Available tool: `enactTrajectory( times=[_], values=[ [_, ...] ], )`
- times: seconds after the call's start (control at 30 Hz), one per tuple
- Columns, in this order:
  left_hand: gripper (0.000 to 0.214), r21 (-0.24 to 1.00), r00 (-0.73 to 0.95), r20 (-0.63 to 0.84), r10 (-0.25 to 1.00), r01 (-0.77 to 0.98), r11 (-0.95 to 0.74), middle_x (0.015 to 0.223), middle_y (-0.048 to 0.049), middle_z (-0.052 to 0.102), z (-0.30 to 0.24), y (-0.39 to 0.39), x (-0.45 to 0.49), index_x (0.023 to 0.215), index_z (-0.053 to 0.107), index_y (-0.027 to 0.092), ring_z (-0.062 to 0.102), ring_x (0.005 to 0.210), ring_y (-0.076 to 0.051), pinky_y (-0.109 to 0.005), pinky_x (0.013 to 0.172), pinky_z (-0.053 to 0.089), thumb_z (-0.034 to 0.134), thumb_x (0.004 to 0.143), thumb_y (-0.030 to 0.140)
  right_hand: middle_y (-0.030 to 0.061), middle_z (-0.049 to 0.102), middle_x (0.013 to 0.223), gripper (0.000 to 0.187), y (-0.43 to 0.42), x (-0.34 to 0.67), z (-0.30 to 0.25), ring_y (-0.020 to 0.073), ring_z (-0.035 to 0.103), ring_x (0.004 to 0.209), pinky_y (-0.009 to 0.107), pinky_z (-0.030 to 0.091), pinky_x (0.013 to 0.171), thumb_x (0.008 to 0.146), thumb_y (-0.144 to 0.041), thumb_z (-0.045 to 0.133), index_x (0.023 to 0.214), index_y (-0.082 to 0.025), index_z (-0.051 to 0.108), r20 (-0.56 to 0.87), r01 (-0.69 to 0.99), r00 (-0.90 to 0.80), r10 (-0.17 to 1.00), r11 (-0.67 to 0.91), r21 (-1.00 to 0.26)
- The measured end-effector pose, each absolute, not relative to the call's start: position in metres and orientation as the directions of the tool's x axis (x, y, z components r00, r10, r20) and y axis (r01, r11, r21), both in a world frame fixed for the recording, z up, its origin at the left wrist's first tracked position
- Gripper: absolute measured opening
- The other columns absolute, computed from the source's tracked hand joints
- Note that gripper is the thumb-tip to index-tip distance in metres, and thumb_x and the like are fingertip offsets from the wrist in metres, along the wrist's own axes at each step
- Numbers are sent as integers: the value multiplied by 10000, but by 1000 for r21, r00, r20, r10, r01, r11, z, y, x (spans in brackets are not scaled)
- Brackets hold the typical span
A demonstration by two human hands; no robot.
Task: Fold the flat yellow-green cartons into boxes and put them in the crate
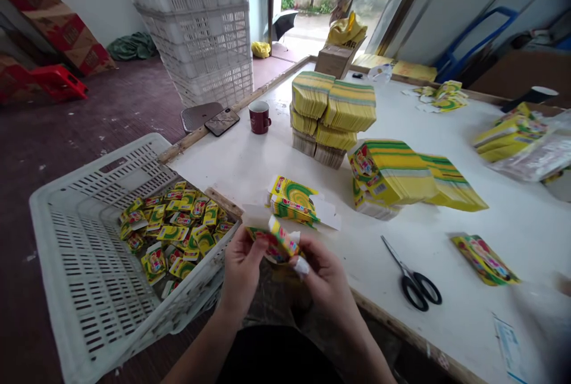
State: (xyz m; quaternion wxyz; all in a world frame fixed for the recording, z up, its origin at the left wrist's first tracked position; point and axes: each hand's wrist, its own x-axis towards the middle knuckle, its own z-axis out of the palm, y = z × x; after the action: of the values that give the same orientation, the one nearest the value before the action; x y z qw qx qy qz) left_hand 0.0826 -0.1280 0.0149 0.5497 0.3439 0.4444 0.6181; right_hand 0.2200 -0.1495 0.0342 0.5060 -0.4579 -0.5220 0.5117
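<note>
My left hand (243,268) and my right hand (323,277) meet at the near edge of the white table (250,164), both closed on one small yellow-green printed carton (279,241) held just above the edge. A white tape or bandage wraps one finger of the right hand. Just beyond the hands lies a small pile of flat cartons (292,200) of the same print. To my left stands a white plastic crate (89,265) with several folded small cartons (173,223) in it.
Black scissors (413,277) lie right of my hands, with a coloured packet (484,259) further right. Stacks of flat yellow cartons (332,113) and a fanned pile (401,179) fill the table's middle. A dark red mug (259,117) and a phone (222,121) sit at the far left edge. White crates (200,21) are stacked behind.
</note>
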Motion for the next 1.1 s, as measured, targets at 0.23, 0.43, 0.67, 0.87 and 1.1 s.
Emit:
enactTrajectory(
  times=[0.23,0.43,0.67,0.87,1.1],
  values=[
    [505,978,208,77,975,-208,-33,1215,-99,674,35,-116,38,1208,646,225,612,1128,-277,-369,975,472,572,844,566,30,675,868,334,-153,259,50,175,603,798,273,478,683,866,-47,507,1030,-261,704,327,452,-174,929,370,-811],
    [944,946,546,-91,833,309,-100,1308,-105,594,60,-117,40,1372,455,247,568,1170,-328,-430,1008,445,861,551,475,2,680,909,340,-160,252,60,196,566,902,514,277,1076,870,-53,540,1034,-314,685,451,622,-353,819,566,-541],
    [661,815,414,4,910,526,-243,1078,-78,648,38,-136,75,1297,361,212,645,947,-243,-355,826,523,699,739,315,113,450,1436,723,-161,234,37,297,402,1340,499,338,1098,809,-314,690,1438,-273,336,119,15,277,953,120,-993],
    [732,744,532,206,822,460,-485,1190,-101,571,24,-145,83,1333,261,247,619,1050,-247,-351,856,518,659,724,174,80,719,1040,616,-156,221,32,279,643,1039,432,501,931,750,-369,747,1311,-223,539,-293,-513,-62,954,-282,-810],
    [596,807,510,39,859,491,-328,1004,-44,631,27,-136,82,1188,331,247,657,881,-234,-345,745,527,621,682,126,101,662,1214,548,-153,232,26,271,617,1105,407,483,980,890,-483,556,1359,-204,502,-70,-116,-113,991,-83,-990]
  ],
)
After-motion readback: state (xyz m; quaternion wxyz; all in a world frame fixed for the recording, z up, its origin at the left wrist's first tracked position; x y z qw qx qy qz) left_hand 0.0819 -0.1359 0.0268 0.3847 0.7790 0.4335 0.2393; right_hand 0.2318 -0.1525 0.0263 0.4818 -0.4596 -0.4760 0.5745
